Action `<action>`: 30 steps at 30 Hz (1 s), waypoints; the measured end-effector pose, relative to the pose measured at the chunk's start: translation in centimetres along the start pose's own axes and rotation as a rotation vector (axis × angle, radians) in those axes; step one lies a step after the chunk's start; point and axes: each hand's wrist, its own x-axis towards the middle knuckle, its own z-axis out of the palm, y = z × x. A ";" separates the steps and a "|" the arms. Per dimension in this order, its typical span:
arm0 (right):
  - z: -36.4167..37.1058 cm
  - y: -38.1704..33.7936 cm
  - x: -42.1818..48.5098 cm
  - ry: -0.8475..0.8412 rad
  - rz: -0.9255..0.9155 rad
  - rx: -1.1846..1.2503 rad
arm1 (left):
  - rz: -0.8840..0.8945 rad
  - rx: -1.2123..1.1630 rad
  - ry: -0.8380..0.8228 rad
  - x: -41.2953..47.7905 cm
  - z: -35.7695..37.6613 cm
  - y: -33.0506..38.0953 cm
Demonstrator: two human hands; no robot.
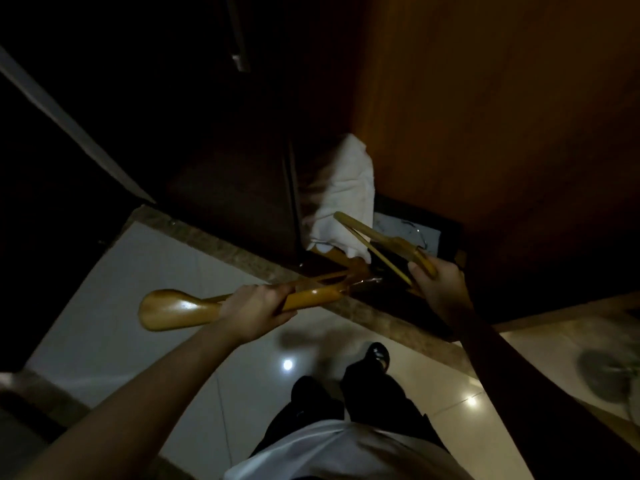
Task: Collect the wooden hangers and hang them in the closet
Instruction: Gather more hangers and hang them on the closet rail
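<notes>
My left hand grips a thick wooden hanger around its middle; its broad rounded end points left, and its other end reaches toward the closet floor. My right hand holds a slimmer wooden hanger by one end, and its arm and crossbar angle up and left in front of a white cloth. Both hangers are held low in front of the open closet, whose interior is very dark. The closet rail is not visible.
A white cloth or towel hangs inside the closet at the right. A brown wooden panel stands to its right. A stone threshold edges the glossy tile floor. My dark-trousered legs and a shoe are below.
</notes>
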 end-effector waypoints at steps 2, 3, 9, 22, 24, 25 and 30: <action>-1.9 -0.3 1.4 0.021 0.023 0.013 | 0.067 0.031 0.149 2.4 -1.8 1.0; -3.0 -0.4 2.0 0.025 0.029 0.022 | 0.114 0.078 0.240 3.7 -2.7 1.6; -10.4 -2.1 5.9 0.057 -0.072 0.141 | 0.282 0.364 0.546 10.7 -9.6 6.0; -24.0 -9.0 12.6 0.216 -0.438 0.213 | 0.466 0.508 1.129 18.8 -21.5 15.0; -26.1 -10.6 13.3 0.331 -0.470 0.224 | 0.454 0.475 1.230 19.8 -24.0 16.0; -27.1 -11.4 13.5 0.382 -0.482 0.216 | 0.451 0.449 1.276 20.2 -25.3 16.5; -31.3 -14.7 14.0 0.544 -0.626 0.184 | 0.496 0.314 1.440 21.7 -31.0 19.2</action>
